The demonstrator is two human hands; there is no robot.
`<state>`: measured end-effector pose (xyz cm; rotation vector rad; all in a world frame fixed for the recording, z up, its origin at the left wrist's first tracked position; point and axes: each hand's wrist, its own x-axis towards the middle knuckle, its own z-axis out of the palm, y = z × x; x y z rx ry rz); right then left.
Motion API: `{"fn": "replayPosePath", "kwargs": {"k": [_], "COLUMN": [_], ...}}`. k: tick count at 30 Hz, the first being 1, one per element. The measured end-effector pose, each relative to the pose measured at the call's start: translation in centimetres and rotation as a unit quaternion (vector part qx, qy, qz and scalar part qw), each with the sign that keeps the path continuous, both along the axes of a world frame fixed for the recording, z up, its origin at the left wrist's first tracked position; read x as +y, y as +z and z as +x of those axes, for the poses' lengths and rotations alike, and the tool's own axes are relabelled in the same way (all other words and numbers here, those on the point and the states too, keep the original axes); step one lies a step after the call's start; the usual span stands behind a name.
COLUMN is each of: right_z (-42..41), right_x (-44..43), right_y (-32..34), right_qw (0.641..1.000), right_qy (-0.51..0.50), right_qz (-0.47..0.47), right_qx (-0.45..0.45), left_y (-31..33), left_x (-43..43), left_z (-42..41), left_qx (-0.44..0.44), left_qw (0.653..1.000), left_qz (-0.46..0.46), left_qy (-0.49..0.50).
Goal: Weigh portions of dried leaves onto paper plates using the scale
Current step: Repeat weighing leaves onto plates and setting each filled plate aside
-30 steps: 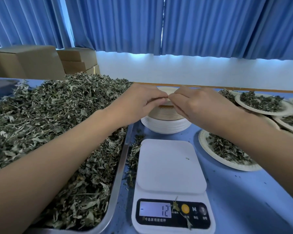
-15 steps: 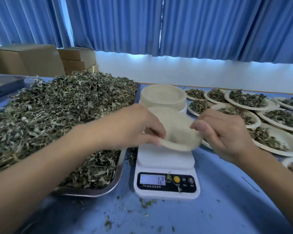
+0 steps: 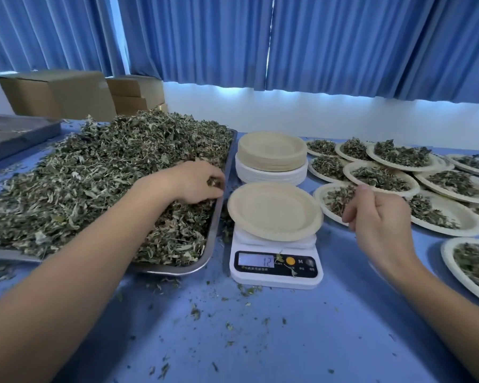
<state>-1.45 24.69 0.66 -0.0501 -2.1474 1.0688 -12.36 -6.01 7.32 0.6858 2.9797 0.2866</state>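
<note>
An empty beige paper plate (image 3: 274, 210) lies on the white digital scale (image 3: 275, 268), whose display reads 12. Left of the scale, a metal tray (image 3: 209, 244) holds a large heap of dried leaves (image 3: 94, 175). My left hand (image 3: 197, 182) is in the heap near the tray's right edge, fingers curled round a clump of leaves. My right hand (image 3: 376, 217) hovers right of the scale, fingers loosely curled, holding nothing. A stack of spare paper plates (image 3: 271, 156) stands behind the scale.
Several filled paper plates (image 3: 398, 161) cover the blue table (image 3: 288, 341) on the right, one (image 3: 470, 262) at the right edge. Leaf crumbs are scattered in front of the scale. Cardboard boxes (image 3: 61, 95) and a dark flat panel (image 3: 14, 134) sit at the back left.
Both hands lifted a plate from the stack and set it on the scale. The left hand then moved into the leaf heap; the right hand let go and drew back to the right.
</note>
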Motion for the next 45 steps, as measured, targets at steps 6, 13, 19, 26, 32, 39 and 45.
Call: {"fn": "replayPosePath", "kwargs": {"k": [6,13,19,26,32,39,45], "right_z": [1.9,1.5,1.4,1.7,3.3,3.3,2.6], "right_x": [-0.1,0.3,0.1,0.3,0.1,-0.8,-1.2], "right_y": [-0.6,-0.9,-0.9,0.4,2.0,2.1,2.5], "right_qw": [0.991,0.955,0.950,0.933,0.877,0.868,0.837], "right_qy": [0.014,0.009,0.009,0.092,0.220,0.223,0.250], "right_qz": [0.042,0.138,0.161,0.079,0.000,0.009,-0.025], "right_qx": [-0.124,-0.262,-0.268,-0.338,-0.426,-0.444,-0.485], "left_y": [-0.5,-1.8,-1.7,0.1,1.8,1.9,2.2], "left_x": [-0.6,-1.2,-0.3,-1.0,-0.5,0.8,1.2], "left_z": [-1.8,-2.5,-2.0,-1.8,-2.3,-2.1,-1.8], "left_qx": [-0.062,-0.061,-0.015,-0.044,-0.060,-0.037,-0.019], "left_qw": [0.995,0.994,0.995,0.993,0.991,0.992,0.992], "left_qz": [-0.068,-0.059,-0.080,-0.073,-0.070,-0.060,-0.050], "left_qy": [0.033,0.067,0.064,0.077,0.098,0.107,0.110]}}
